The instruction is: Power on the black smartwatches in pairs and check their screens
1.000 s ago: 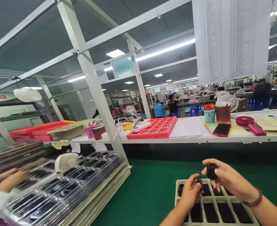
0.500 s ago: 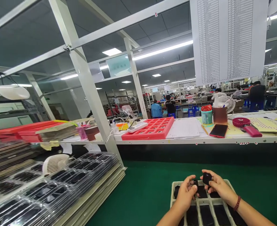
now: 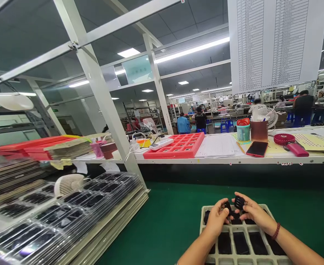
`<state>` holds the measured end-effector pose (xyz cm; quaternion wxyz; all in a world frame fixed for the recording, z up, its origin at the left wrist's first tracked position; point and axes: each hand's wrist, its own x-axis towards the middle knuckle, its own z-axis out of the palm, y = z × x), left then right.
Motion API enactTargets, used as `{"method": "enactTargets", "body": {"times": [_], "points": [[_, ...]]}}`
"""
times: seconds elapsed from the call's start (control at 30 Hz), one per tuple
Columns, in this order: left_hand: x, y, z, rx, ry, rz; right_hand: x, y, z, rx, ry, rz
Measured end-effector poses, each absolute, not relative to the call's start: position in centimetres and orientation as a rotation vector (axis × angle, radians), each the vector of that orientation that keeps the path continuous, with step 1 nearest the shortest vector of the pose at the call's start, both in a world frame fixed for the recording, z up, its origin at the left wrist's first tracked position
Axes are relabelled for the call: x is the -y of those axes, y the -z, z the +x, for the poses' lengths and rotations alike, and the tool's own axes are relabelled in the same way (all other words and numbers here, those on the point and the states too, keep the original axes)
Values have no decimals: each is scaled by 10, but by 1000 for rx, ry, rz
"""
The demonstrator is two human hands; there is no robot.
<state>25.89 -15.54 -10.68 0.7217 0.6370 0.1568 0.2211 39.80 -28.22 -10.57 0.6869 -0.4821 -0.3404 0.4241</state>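
My left hand (image 3: 218, 217) pinches a small black piece (image 3: 227, 207) between thumb and fingers, seen nearly edge-on. Another small black piece, square with rounded corners and light slots on its face (image 3: 239, 202), is gripped in my right hand (image 3: 255, 214), which has a dark red bead bracelet at the wrist. The two pieces are held close together but apart. Both hands are over the back row of a pale moulded tray (image 3: 202, 230), whose compartments hold black pieces (image 3: 241, 243). What exactly these pieces are I cannot tell.
Stacked clear blister trays (image 3: 95, 206) with dark pieces rise on the left, beside a white fan (image 3: 68, 185). Behind the green mat (image 3: 162, 221) runs a shelf with a red foam tray (image 3: 178, 145), papers, a phone (image 3: 257, 149) and a cup (image 3: 243, 130). A metal post (image 3: 103, 88) stands left.
The right-hand piece has turned, so its slotted face now shows. Both hands remain close together above the tray. The whole view has shifted slightly.
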Motion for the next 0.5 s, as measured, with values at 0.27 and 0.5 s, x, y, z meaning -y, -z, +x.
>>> {"method": "enactTargets", "body": {"times": [0.27,0.5], "points": [[152,101,258,-271,-418,1270,288,101,403,743,-1071,-1028],[151,99,259,-269,-395,1245,289,103,406,841,-1117,-1046]]}}
